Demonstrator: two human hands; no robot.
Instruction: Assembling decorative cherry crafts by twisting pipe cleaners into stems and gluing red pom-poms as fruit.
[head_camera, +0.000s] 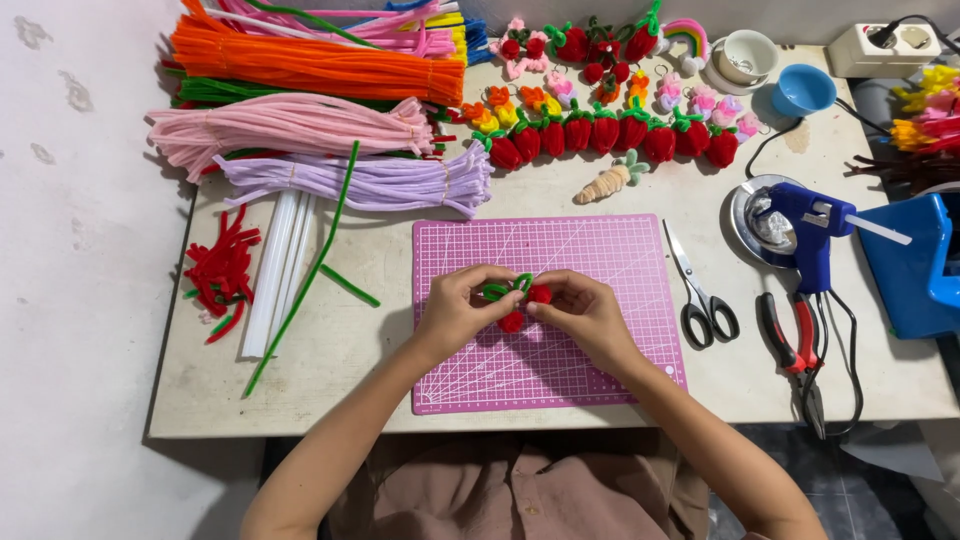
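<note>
Both hands met over the pink cutting mat (600, 260): left hand (455, 310) pinched the green pipe-cleaner loops, right hand (585, 312) pinched a red fuzzy ball. Item: small cherry-like pipe-cleaner piece (517, 300), held just above mat centre. Judged very light, soft-napped, wire-cored, bendable, easily deformed; best gripped at the green stem. Nearby: scissors (700, 290), blue glue gun (812, 235).
</note>
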